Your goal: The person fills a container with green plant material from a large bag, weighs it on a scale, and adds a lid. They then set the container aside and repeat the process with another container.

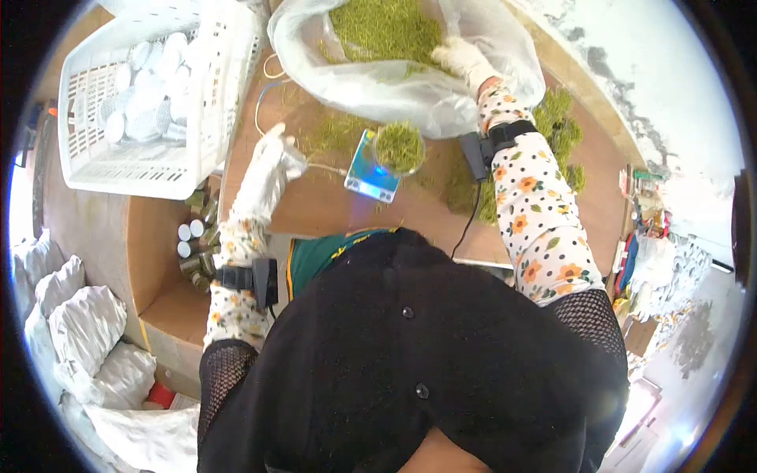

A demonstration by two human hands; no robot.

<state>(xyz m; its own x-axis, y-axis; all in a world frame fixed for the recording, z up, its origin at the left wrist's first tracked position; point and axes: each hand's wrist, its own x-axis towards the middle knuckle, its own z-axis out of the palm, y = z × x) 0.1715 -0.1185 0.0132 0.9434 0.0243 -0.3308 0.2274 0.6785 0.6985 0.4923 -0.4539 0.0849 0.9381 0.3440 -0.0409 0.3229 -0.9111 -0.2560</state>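
Observation:
A digital scale (374,173) with a blue top and lit display sits on the brown table. On it stands a clear round container (400,148) heaped with dried green herb. My right hand (461,61), in a white glove, reaches into a large clear plastic bag (378,98). Its fingers are drawn together at the edge of the loose dried green herb (386,31), their tips partly hidden. To the left of the scale my left hand (276,162), also gloved, hovers over the table with its fingers apart. No held thing can be made out in it.
A white plastic basket (130,177) full of white-lidded jars stands at the left. Several more jars (189,236) lie in a cardboard box (158,276) below. More green herb (560,130) lies right of my right arm. A thin cable (323,167) runs to the scale.

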